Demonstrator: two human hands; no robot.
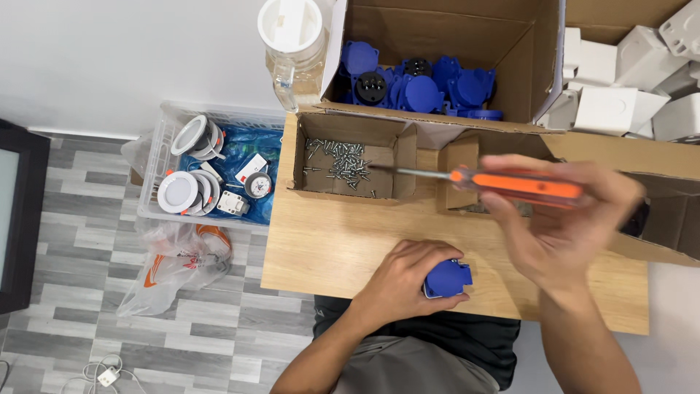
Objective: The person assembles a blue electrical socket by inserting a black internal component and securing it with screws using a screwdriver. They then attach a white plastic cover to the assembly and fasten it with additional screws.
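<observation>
My left hand (pixel 408 281) grips a blue socket cover (pixel 448 278) at the near edge of the wooden table (pixel 328 248). My right hand (pixel 565 226) holds an orange-handled screwdriver (pixel 510 182) level above the table, its metal tip pointing left toward a small cardboard box of screws (pixel 343 164). The right hand and the tool are blurred by motion. A larger cardboard box (pixel 437 55) behind holds several blue socket parts (pixel 423 84).
A clear plastic jar (pixel 293 44) stands at the table's far left corner. White plastic housings (pixel 627 73) fill a box at the right. On the floor to the left, a clear bin (pixel 211 171) holds round white lamps, with a plastic bag (pixel 179 263) beside it.
</observation>
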